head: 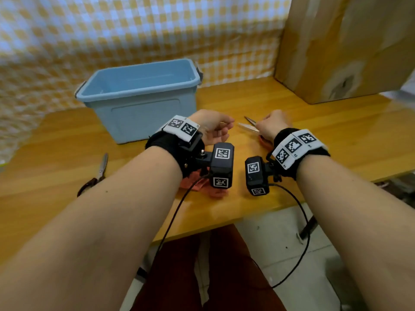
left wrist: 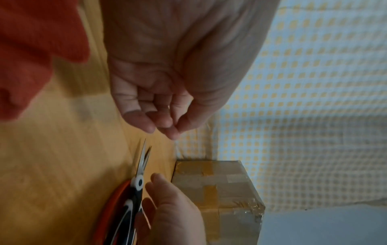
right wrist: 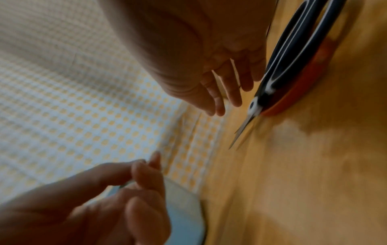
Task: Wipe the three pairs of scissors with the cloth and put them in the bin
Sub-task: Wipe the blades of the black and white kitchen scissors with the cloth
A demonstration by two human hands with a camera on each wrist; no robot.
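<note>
Square-patterned marker tags (head: 292,145), no readable writing

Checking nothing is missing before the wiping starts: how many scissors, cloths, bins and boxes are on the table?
Scissors: 3 (metal pair at the left, black-handled, orange-handled)
Cloth: 1
Bin: 1
Cardboard box: 1
Total: 6

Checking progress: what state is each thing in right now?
Bin: open, empty.
Cloth: crumpled on table, unheld.
Black scissors: on table, blades slightly apart.
Orange-handled scissors: lying alongside black scissors.
Dark-handled scissors: closed, far left.
Left hand: empty, fingers loosely curled.
Right hand: beside black scissors, no grip.
</note>
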